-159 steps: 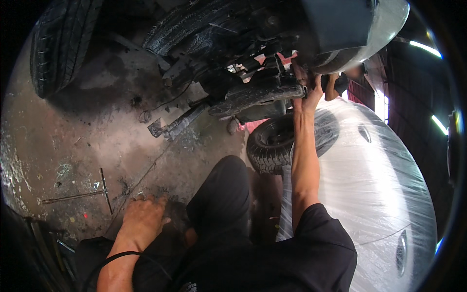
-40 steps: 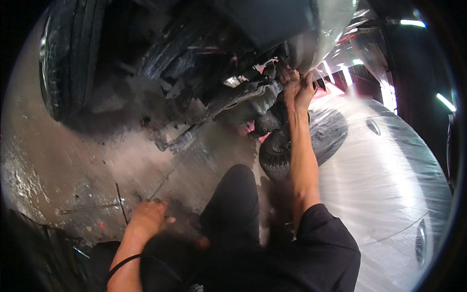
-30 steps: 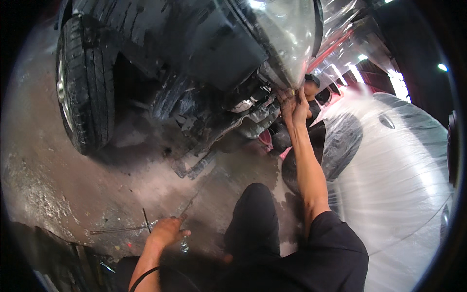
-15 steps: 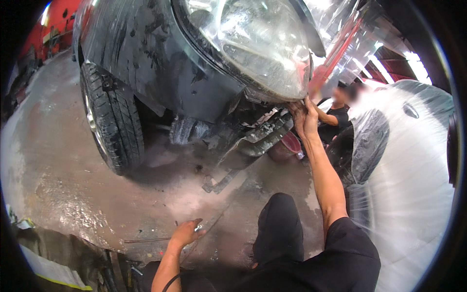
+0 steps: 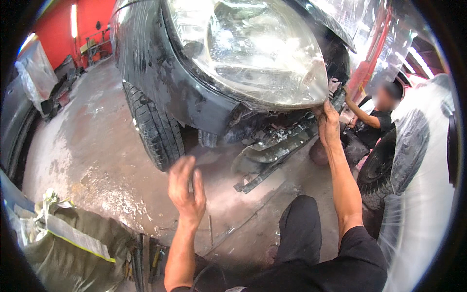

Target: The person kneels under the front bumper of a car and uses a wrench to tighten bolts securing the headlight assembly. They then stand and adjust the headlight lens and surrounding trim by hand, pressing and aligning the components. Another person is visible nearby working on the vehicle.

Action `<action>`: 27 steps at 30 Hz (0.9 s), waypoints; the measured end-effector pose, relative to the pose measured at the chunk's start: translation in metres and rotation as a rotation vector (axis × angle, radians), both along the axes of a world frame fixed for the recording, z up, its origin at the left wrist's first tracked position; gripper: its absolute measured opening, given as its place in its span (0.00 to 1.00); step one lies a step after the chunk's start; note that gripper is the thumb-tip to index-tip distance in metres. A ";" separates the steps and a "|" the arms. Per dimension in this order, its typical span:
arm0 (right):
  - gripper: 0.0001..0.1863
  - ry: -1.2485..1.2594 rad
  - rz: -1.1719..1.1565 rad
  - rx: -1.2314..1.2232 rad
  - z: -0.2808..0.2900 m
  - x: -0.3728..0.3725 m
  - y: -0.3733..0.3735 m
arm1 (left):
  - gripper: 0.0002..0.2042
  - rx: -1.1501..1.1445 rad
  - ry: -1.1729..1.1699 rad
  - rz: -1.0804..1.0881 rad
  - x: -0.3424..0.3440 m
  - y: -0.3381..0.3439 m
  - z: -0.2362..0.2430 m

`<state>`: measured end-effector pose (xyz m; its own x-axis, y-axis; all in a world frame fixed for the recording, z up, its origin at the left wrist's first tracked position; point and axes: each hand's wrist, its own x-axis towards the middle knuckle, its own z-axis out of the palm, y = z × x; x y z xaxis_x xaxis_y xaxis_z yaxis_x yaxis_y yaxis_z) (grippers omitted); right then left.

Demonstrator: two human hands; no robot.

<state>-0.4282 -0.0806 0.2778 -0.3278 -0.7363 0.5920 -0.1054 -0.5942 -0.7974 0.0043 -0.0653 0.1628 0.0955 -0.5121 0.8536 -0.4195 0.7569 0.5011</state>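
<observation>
A large clear headlight [image 5: 262, 53] fills the upper middle, set in the front of a car with a dark, scuffed fender [image 5: 194, 102]. My right hand [image 5: 330, 127], arm stretched out, grips the headlight's lower corner, with its fingertips partly hidden under the edge. My left hand [image 5: 187, 192] is raised in the air before the front tyre [image 5: 155, 127]. Its fingers are stretched out and it holds nothing. Beneath the headlight hangs a dark, chipped strip of bodywork [image 5: 282, 146], apart from both hands.
A co-worker [image 5: 377, 114] crouches beyond the headlight at the right. Clear plastic sheeting covers another car [image 5: 418, 194] along the right side. At lower left lies a brown cloth [image 5: 78, 243] beside several tools. A thin rod [image 5: 210, 228] is on the wet floor [image 5: 107, 160].
My left hand has risen from low over the floor toward the tyre, its fingers now pointing up. My right hand stays at the headlight's corner. The view has shifted, showing more of the co-worker.
</observation>
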 end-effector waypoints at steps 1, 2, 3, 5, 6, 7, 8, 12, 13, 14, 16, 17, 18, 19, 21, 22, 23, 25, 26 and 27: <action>0.30 0.016 0.022 -0.020 0.000 0.001 0.000 | 0.21 -0.030 -0.011 0.000 0.000 -0.001 0.031; 0.30 0.030 0.006 -0.029 0.000 0.001 0.000 | 0.24 -0.085 -0.042 0.001 -0.001 -0.002 0.057; 0.31 0.023 -0.023 -0.020 0.000 0.002 0.000 | 0.28 -0.026 -0.056 0.029 -0.006 -0.006 0.080; 0.31 0.005 -0.015 -0.045 0.001 0.004 0.000 | 0.31 -0.094 -0.159 0.007 -0.022 -0.022 0.116; 0.31 0.022 -0.015 -0.042 0.001 0.004 0.000 | 0.33 -0.089 -0.204 0.009 -0.027 -0.025 0.126; 0.31 0.053 -0.040 -0.038 0.001 0.004 0.000 | 0.33 -0.102 -0.195 0.017 -0.031 -0.025 0.131; 0.31 0.080 -0.063 -0.042 0.001 0.005 0.000 | 0.34 -0.116 -0.187 0.022 -0.035 -0.027 0.134; 0.32 0.045 -0.080 -0.027 -0.001 0.004 0.001 | 0.34 -0.119 -0.170 0.024 -0.039 -0.028 0.132; 0.31 0.054 -0.109 -0.027 -0.002 0.004 0.001 | 0.33 -0.113 -0.165 0.023 -0.039 -0.029 0.130; 0.31 0.059 -0.124 -0.025 -0.002 0.004 0.001 | 0.34 -0.111 -0.156 0.019 -0.040 -0.029 0.128; 0.31 0.071 -0.114 -0.021 0.000 0.005 0.001 | 0.34 -0.106 -0.150 0.004 -0.040 -0.031 0.127; 0.31 0.083 -0.118 -0.011 0.001 0.005 0.002 | 0.34 -0.104 -0.147 -0.001 -0.040 -0.031 0.127; 0.31 0.084 -0.121 -0.001 0.002 0.006 0.002 | 0.34 -0.104 -0.131 -0.012 -0.040 -0.032 0.128; 0.31 0.066 -0.129 0.014 0.003 0.006 0.003 | 0.34 -0.111 -0.125 -0.014 -0.040 -0.031 0.128; 0.30 0.071 -0.092 -0.012 0.005 0.008 0.004 | 0.34 -0.113 -0.105 -0.041 -0.042 -0.032 0.129; 0.30 0.064 -0.079 -0.017 0.006 0.008 0.005 | 0.31 -0.118 -0.119 -0.022 -0.041 -0.031 0.129; 0.29 0.053 -0.108 0.027 0.006 0.007 0.005 | 0.31 -0.119 -0.141 -0.015 -0.041 -0.031 0.130; 0.28 0.020 -0.020 0.010 0.007 0.006 0.006 | 0.30 -0.137 -0.145 -0.040 -0.042 -0.031 0.130; 0.28 0.002 -0.002 0.001 0.006 0.005 0.006 | 0.30 -0.132 -0.148 -0.037 -0.042 -0.031 0.130; 0.27 -0.014 0.021 -0.008 0.006 0.004 0.006 | 0.30 -0.126 -0.150 -0.028 -0.042 -0.030 0.129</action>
